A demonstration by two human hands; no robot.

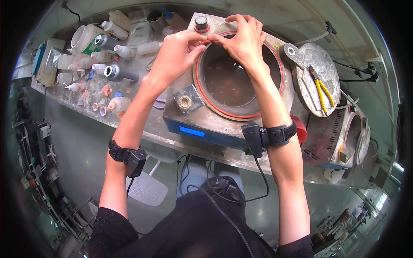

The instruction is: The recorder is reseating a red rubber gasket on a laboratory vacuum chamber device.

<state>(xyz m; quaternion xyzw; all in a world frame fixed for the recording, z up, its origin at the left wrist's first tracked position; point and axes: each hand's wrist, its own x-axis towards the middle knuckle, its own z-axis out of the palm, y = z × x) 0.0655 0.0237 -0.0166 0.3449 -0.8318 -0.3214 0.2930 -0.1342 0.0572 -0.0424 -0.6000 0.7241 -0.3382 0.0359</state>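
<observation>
A red rubber sealing ring runs around the rim of a round metal chamber set in a box-shaped machine with a blue front. My left hand pinches the ring at the far left of the rim, thumb against fingertips. Beside it, my right hand reaches over the far rim. Its thumb touches the ring close to the left fingertips, while its other fingers spread across the back edge. Behind my left hand is a black knob. A square plate with a brass-coloured fitting sits at the machine's near left.
The round grey lid is swung out right, with yellow-handled pliers on it. A red cup and a smaller machine stand nearer. Several bottles crowd the left bench. Cables run from my forearm straps.
</observation>
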